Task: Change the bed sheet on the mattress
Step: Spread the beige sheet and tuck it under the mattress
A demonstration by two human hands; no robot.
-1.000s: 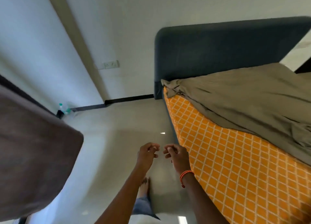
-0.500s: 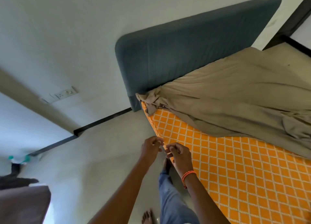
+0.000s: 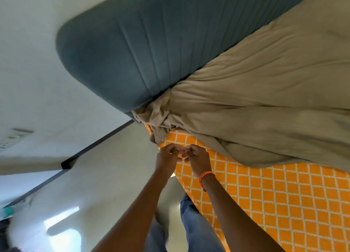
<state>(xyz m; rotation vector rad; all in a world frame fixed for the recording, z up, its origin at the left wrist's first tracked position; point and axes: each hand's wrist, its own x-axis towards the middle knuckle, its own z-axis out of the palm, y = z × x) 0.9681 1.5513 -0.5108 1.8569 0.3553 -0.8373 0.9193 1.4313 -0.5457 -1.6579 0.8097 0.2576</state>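
**Sheet's bunched at the headboard corner, hands just short of it**

So the taupe bed sheet (image 3: 265,100) is lying loose over the mattress (image 3: 274,204), which shows its orange lattice cover all along the near edge. The sheet runs lengthwise away along the headboard (image 3: 132,48), and its wadded-up corner sits right at the mattress corner where the headboard ends.

Both hands are over that same mattress corner, just below the wad and not touching it. The left hand (image 3: 167,157) and right hand (image 3: 197,158) have their fingers curled in with the fingertips meeting each other. Can't tell if there's anything pinched between them; looks like nothing, but it's too small to call.

The bunched corner lies just ahead and slightly to the left of the hands, so the left one's a hair nearer. My guess is that's the next grab.

No containers anywhere in view.
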